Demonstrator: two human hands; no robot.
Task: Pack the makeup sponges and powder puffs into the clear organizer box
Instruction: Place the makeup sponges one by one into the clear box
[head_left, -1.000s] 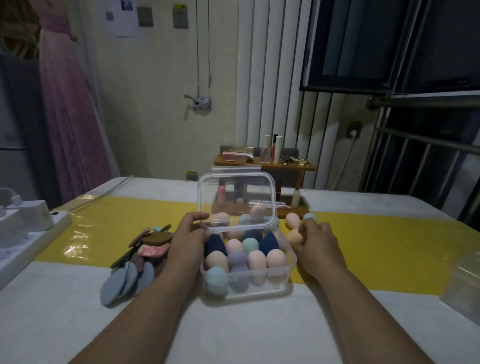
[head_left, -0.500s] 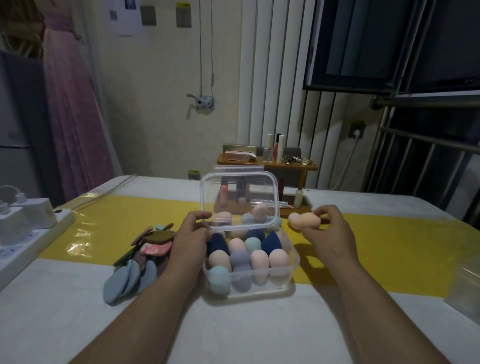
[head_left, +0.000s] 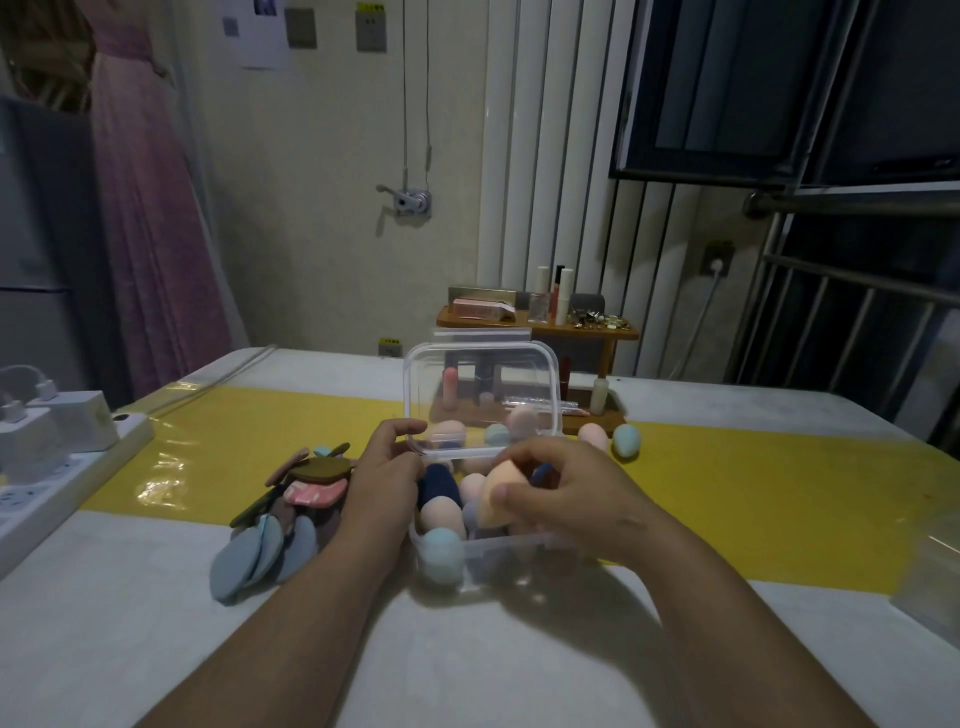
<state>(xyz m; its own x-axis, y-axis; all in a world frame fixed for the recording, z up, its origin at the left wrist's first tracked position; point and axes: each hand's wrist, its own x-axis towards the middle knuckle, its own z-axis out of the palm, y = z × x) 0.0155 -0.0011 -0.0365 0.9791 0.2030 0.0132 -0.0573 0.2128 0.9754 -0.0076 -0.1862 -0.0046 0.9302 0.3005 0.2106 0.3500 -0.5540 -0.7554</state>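
The clear organizer box (head_left: 519, 552) stands at the table's middle with its hinged lid (head_left: 483, 387) upright, and several pastel and dark blue makeup sponges fill it. My left hand (head_left: 384, 475) grips the box's left side at the lid's lower corner. My right hand (head_left: 566, 491) pinches a peach sponge (head_left: 493, 496) just above the sponges in the box. Two loose sponges, one peach (head_left: 593, 435) and one teal (head_left: 627, 440), lie behind the box to the right. A pile of flat powder puffs (head_left: 280, 519) lies left of the box.
A white power strip with chargers (head_left: 57, 447) sits along the left table edge. A wooden cosmetics rack (head_left: 540, 332) stands behind the box. A clear plastic container (head_left: 930, 577) is at the right edge. A yellow runner (head_left: 779, 488) crosses the table.
My right hand picked a peach sponge up from behind the box on the right and carried it left, over the box. My left hand stayed on the box.
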